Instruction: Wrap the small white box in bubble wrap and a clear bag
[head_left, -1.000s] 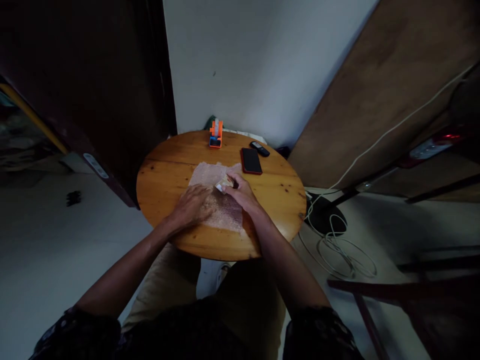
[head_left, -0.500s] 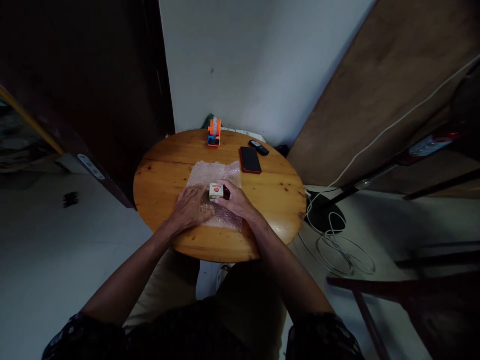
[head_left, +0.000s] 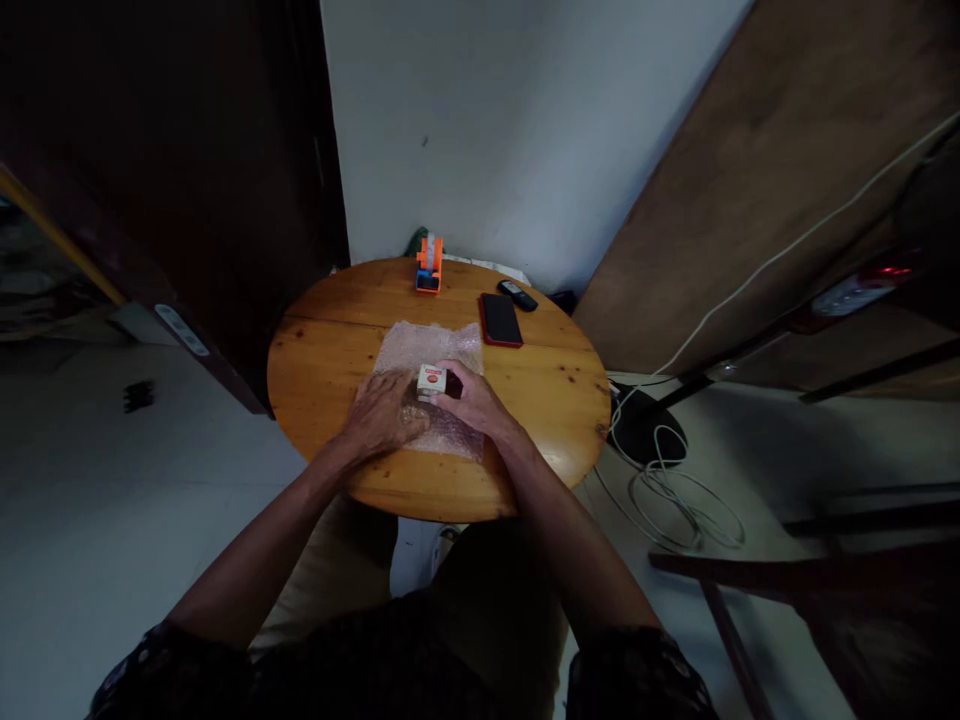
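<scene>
A sheet of bubble wrap (head_left: 431, 345) lies flat on the round wooden table (head_left: 315, 350). Near its middle is a small white box (head_left: 432, 379) with a red mark on top. My right hand (head_left: 476, 402) grips this box from the right, fingers at the far side and thumb in front. On the wrap's left part rests my left hand (head_left: 379, 410), its fingers stretched out and holding nothing. Its fingertips come close to the box; whether they touch it I cannot tell.
An orange tape dispenser (head_left: 430, 264) stands at the table's far edge. A dark tablet-like device with red edges (head_left: 500, 320) and a black handset (head_left: 517, 295) lie at the back right. A white cable (head_left: 675, 490) coils on the floor to the right.
Both hands, the box and the bubble wrap stay almost in the same place. The view has shifted very slightly.
</scene>
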